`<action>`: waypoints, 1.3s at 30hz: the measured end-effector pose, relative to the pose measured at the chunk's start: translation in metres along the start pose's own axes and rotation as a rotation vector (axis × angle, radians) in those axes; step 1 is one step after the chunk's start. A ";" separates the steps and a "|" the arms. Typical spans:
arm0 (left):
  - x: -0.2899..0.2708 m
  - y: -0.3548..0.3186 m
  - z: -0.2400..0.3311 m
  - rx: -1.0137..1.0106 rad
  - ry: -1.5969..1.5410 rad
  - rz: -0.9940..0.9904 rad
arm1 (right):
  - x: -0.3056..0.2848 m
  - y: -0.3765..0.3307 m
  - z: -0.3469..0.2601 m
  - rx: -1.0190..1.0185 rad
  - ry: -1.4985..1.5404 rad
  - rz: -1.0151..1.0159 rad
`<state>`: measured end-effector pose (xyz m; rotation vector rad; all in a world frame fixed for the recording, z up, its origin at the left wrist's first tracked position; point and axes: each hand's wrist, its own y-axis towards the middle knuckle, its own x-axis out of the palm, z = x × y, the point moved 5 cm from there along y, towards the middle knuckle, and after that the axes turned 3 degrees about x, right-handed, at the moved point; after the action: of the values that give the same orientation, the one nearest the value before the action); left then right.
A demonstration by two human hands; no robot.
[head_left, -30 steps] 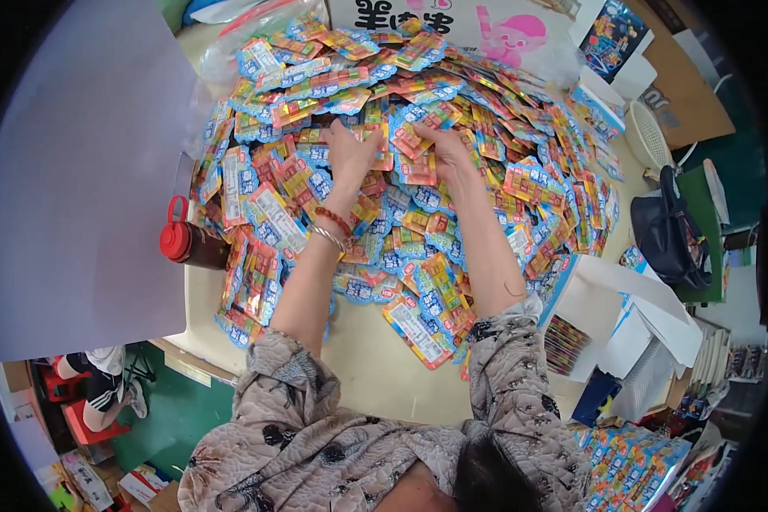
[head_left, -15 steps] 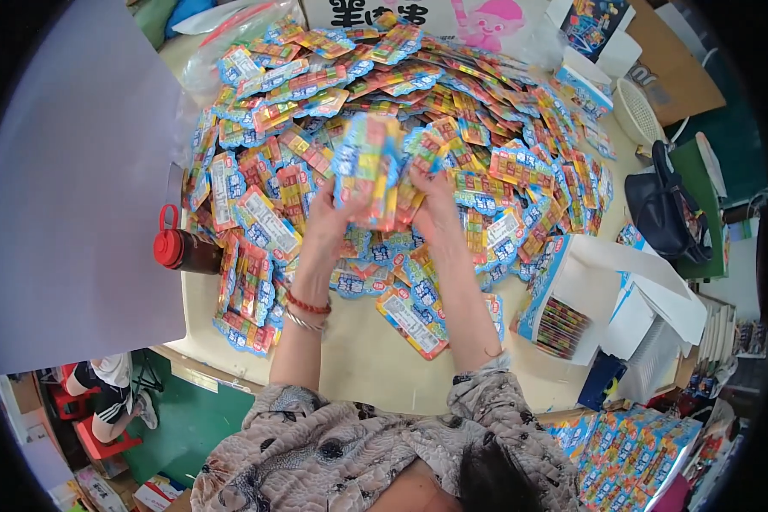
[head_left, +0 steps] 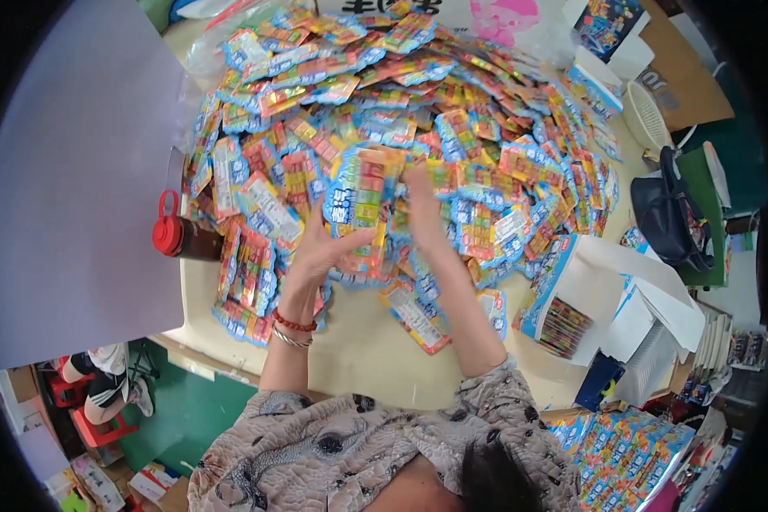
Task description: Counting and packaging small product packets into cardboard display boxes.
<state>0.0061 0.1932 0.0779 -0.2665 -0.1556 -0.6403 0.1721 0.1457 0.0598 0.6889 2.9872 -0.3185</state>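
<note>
A big heap of small colourful blister packets (head_left: pixel 486 128) with blue borders covers the pale table (head_left: pixel 375 350). Above the heap's near edge I hold a stack of these packets (head_left: pixel 363 200) upright. My left hand (head_left: pixel 320 252) supports the stack from below and the left side. My right hand (head_left: pixel 422 200) presses against its right edge. Red and silver bracelets (head_left: pixel 292 328) sit on my left wrist.
A dark bottle with a red cap (head_left: pixel 175 237) lies at the table's left edge. An open white carton (head_left: pixel 572 299) with packets inside stands at the right, a white basket (head_left: pixel 648 119) and a black bag (head_left: pixel 670 218) beyond it. Another person's legs (head_left: pixel 102 384) show lower left.
Both hands gathered packets from the heap into a stack, lifted it and drew it closer. The stack now stands higher and upright between the hands.
</note>
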 end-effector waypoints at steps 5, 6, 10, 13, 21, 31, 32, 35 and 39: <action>0.000 -0.058 0.010 -0.029 0.614 -0.131 | -0.035 -0.042 -0.036 -0.170 0.145 -0.074; 0.003 -0.067 0.003 0.020 0.752 -0.183 | -0.033 -0.060 -0.038 -0.263 0.027 -0.200; 0.010 -0.107 -0.039 0.071 1.055 -0.285 | -0.017 -0.123 -0.010 -0.297 -0.417 -0.503; 0.016 -0.115 -0.044 0.223 1.137 -0.267 | -0.014 -0.152 0.026 -0.268 -0.636 -0.371; -0.009 -0.148 -0.061 0.174 1.000 -0.050 | -0.008 -0.184 0.041 -0.229 -0.543 -0.221; -0.001 -0.143 -0.069 0.187 0.804 -0.060 | -0.017 -0.183 0.025 -0.561 -0.650 -0.068; -0.002 -0.141 -0.069 0.208 0.796 -0.084 | -0.018 -0.181 0.022 -0.566 -0.652 -0.067; -0.006 -0.139 -0.066 0.219 0.788 -0.111 | -0.024 -0.177 0.001 -0.620 -0.485 -0.102; -0.007 -0.137 -0.062 0.166 0.715 -0.117 | -0.070 -0.152 0.006 -0.157 -0.015 0.228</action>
<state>-0.0786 0.0738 0.0439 0.1420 0.4638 -0.7983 0.1684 -0.0191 0.0897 0.9901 2.8408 -0.0756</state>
